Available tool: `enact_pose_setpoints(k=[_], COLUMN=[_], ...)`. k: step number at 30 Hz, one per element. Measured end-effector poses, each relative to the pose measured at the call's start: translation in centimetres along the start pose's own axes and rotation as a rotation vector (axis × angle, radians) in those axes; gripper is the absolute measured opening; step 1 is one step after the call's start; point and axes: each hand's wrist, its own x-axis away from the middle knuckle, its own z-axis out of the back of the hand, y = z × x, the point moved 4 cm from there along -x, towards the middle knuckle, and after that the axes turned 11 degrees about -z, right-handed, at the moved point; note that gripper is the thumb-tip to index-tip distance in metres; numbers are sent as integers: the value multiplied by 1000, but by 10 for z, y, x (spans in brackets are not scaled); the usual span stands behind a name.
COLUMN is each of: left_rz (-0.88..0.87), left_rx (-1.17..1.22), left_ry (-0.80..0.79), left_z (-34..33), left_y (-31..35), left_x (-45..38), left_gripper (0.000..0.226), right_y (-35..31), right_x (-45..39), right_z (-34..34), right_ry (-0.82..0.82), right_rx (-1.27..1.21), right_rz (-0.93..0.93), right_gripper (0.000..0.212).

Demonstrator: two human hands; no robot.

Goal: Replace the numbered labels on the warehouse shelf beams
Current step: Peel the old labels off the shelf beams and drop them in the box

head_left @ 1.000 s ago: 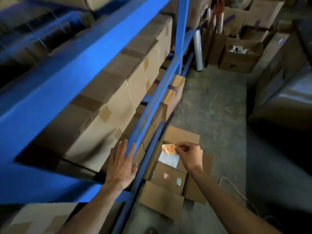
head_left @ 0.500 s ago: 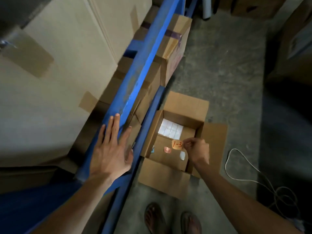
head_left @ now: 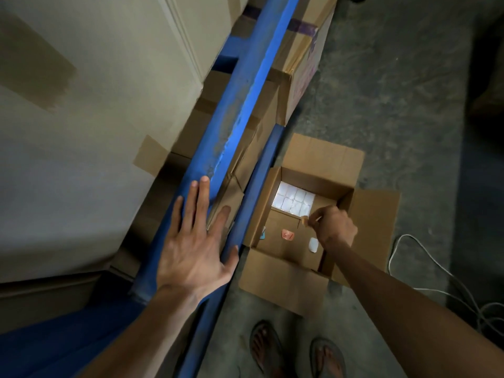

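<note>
The left hand (head_left: 195,251) lies flat with fingers spread on the blue shelf beam (head_left: 240,105), palm down. Right of the beam, an open cardboard box (head_left: 283,276) sits on the concrete floor; over it the right hand (head_left: 334,227) pinches a small orange label (head_left: 305,220) between curled fingers (its number is unreadable, seen edge-on). Another orange label (head_left: 287,235) and white blanks (head_left: 294,200) lie inside the box.
</note>
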Motion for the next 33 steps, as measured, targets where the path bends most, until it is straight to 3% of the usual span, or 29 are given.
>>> enact_pose_setpoints(k=[16,23,29,33], left_rz=[10,12,12,10], left_rx=[-23,-30,-24,-15], left_ry=[-8,3,17,28], left_z=[0,-2,-1,-1], left_y=[0,0,1,0], left_x=[0,0,0,0], left_gripper=[74,73,70,72], right_y=[2,6,-6,-25], right_x=[-14,-16,-1,25], right_z=[-8,-11,-3,15], right_ry=[-22,-13,-55,-144], right_rx=[-23,-4,-137,-403], right_rz=[26,50,86,207], right_gripper=[5,14,10,12])
